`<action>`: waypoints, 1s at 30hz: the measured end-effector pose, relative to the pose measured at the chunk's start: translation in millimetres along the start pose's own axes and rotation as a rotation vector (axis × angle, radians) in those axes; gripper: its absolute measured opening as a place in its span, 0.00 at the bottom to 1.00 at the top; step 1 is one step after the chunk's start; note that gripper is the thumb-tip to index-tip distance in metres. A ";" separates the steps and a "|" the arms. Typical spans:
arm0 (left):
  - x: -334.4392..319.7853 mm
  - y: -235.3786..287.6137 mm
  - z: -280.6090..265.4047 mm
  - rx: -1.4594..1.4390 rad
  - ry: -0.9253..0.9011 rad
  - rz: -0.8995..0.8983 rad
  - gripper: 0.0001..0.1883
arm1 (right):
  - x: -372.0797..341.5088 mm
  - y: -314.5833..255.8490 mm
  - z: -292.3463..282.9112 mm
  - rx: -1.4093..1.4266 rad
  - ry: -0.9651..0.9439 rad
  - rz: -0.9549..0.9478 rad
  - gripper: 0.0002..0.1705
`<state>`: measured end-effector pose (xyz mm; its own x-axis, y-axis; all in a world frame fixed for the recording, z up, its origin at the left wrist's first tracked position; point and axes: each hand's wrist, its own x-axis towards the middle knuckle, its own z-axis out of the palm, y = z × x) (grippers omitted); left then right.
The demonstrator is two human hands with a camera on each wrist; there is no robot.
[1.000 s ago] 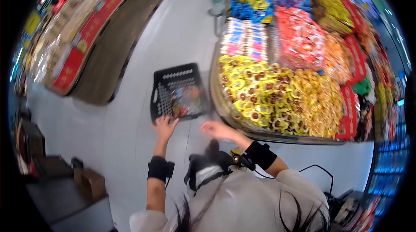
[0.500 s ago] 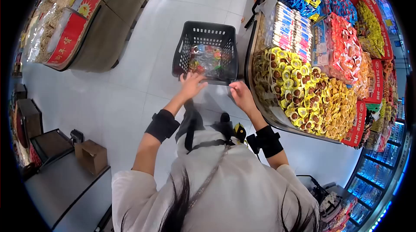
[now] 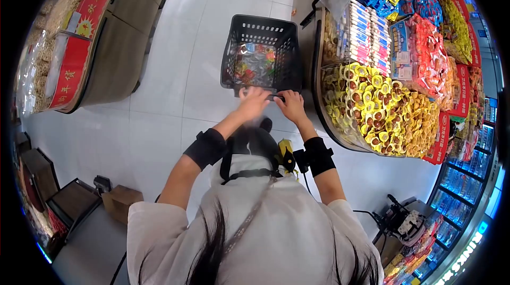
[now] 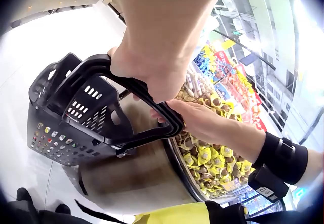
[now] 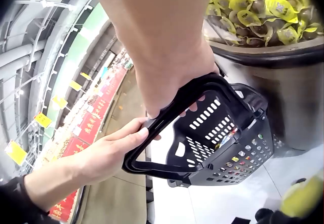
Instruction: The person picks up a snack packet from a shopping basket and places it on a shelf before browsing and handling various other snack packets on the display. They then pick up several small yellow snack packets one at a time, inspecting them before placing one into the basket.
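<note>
A black plastic shopping basket (image 3: 265,21) with slotted walls is in front of the person, beside the rounded snack stand. Colourful wrapped packets (image 3: 255,64) lie in its bottom. Its black handles (image 4: 174,125) are brought together on the near side. The left hand (image 3: 254,103) grips them at one end, fingers wrapped underneath. Close to it, the right hand (image 3: 291,104) holds the same handles, its fingers curled round them in the right wrist view. There the left thumb (image 5: 135,139) lies over the handle bar.
Right of the basket stands a curved display stand (image 3: 332,131) heaped with yellow-wrapped snacks (image 3: 372,109). A dark counter with red signs (image 3: 69,69) is on the left. Pale floor tiles (image 3: 202,35) run between them. A cardboard box (image 3: 119,200) sits at lower left.
Both hands have come from loose, apart positions at the basket's near edge to gripping its handles. The view has shifted, with the basket now closer to the snack stand in it.
</note>
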<state>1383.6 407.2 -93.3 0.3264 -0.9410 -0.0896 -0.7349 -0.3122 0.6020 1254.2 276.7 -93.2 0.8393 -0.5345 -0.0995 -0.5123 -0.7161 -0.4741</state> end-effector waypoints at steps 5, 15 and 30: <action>9.7 -3.8 3.3 -0.004 0.032 0.029 0.16 | 9.5 -1.7 -9.6 -0.016 -0.030 0.047 0.17; 22.5 -5.2 -6.7 -0.005 -0.009 0.043 0.20 | 20.4 4.1 -8.7 0.021 -0.023 0.052 0.17; 48.0 1.9 -16.7 0.072 -0.166 0.013 0.29 | 37.5 19.4 -16.4 0.039 -0.059 0.084 0.19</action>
<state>1407.8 363.6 -83.2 0.2182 -0.9517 -0.2160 -0.7807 -0.3030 0.5465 1272.8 235.4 -91.8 0.8038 -0.5634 -0.1910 -0.5744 -0.6515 -0.4956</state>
